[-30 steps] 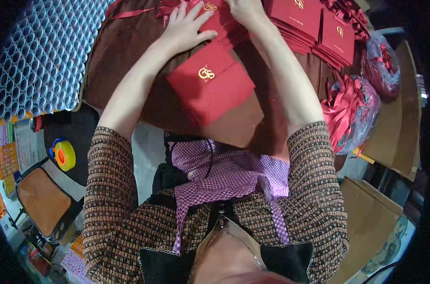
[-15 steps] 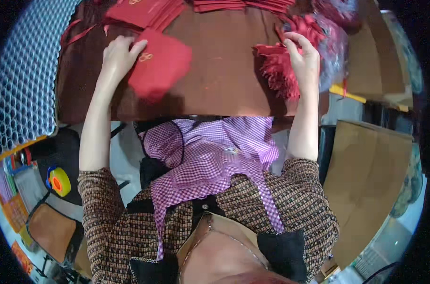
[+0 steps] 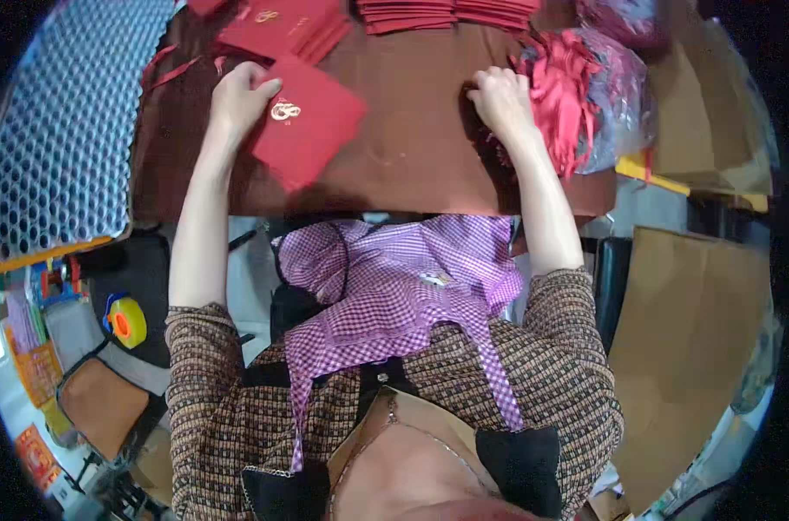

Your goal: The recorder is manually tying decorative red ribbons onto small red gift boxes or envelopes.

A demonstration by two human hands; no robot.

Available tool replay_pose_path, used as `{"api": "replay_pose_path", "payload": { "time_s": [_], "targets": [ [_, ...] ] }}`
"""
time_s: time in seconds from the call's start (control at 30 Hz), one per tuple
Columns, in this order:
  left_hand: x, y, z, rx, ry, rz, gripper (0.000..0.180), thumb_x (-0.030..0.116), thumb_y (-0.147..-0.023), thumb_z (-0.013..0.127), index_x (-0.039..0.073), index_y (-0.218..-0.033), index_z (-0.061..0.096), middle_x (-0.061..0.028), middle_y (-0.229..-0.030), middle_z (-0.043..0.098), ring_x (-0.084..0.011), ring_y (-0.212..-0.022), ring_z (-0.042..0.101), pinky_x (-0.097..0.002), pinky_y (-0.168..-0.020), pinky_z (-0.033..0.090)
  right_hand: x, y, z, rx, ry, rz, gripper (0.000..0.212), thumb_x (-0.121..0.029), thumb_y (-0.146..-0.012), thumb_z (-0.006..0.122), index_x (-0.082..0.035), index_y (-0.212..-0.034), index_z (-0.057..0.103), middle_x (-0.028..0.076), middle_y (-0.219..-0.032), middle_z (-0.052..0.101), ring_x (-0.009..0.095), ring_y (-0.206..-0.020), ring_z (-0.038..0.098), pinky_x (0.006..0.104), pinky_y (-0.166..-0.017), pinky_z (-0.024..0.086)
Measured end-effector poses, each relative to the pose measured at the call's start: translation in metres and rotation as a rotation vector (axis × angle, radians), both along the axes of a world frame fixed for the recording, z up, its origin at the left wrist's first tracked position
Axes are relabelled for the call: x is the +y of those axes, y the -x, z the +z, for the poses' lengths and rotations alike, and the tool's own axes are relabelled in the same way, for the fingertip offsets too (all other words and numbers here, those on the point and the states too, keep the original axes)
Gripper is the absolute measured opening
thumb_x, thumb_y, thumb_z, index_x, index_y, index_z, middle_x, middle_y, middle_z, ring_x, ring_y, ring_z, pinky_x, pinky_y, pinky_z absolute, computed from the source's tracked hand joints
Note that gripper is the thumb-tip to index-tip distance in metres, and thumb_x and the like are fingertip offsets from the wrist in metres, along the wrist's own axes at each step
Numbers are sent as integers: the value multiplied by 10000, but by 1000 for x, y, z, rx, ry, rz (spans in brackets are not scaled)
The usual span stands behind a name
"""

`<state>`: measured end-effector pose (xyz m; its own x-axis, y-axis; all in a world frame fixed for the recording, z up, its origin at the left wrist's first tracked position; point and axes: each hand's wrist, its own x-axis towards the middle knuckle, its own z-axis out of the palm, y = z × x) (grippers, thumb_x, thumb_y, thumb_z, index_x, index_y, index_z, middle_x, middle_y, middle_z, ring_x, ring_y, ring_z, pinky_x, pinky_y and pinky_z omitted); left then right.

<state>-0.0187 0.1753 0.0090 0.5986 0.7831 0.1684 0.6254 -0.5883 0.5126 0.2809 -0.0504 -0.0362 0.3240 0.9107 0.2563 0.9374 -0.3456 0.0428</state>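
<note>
My left hand (image 3: 241, 95) is closed on the left edge of a flat red square (image 3: 312, 126), a card or envelope, with its thumb on top. A gold emblem is printed on it, and its edge looks layered, so it may be more than one. My right hand (image 3: 504, 97) is low over the brown tabletop with its fingers curled down and pressed together. Whatever they pinch is hidden. Just right of that hand lies a heap of red ribbons (image 3: 566, 95), partly in clear plastic wrap (image 3: 622, 104).
Stacks of similar red pieces lie at the far left (image 3: 277, 26) and far middle (image 3: 451, 13) of the brown table (image 3: 412, 165). A blue-grey honeycomb-patterned sheet (image 3: 73, 130) borders the left side. Cardboard (image 3: 685, 347) stands at the right, and a yellow tape roll (image 3: 127, 323) is at lower left.
My right hand has moved left off the red ribbons, and its fingers have curled downward. The left hand still grips the red square, which now lies a little further right in view.
</note>
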Motion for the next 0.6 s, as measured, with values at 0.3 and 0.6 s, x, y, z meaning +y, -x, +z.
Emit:
{"api": "replay_pose_path", "payload": {
  "time_s": [0.3,0.6],
  "targets": [
    [-61,-31,23,-324,382,-99,204,121,-778,666,-30,-906,613,-34,-721,595,-102,-666,532,-259,-612,448,4,-14,7,312,-371,76,112,-100,-809,602,-40,-902,619,98,-899,653,258,-879,612,352,-780,463],
    [-125,-76,-38,-432,820,-102,301,38,-827,596,-63,-1107,556,-28,-859,614,-91,-775,567,-217,-713,466,-2,1,35,1266,-925,198,134,-38,-907,493,-8,-1000,586,57,-913,638,115,-873,592,244,-831,456]
  ]
}}
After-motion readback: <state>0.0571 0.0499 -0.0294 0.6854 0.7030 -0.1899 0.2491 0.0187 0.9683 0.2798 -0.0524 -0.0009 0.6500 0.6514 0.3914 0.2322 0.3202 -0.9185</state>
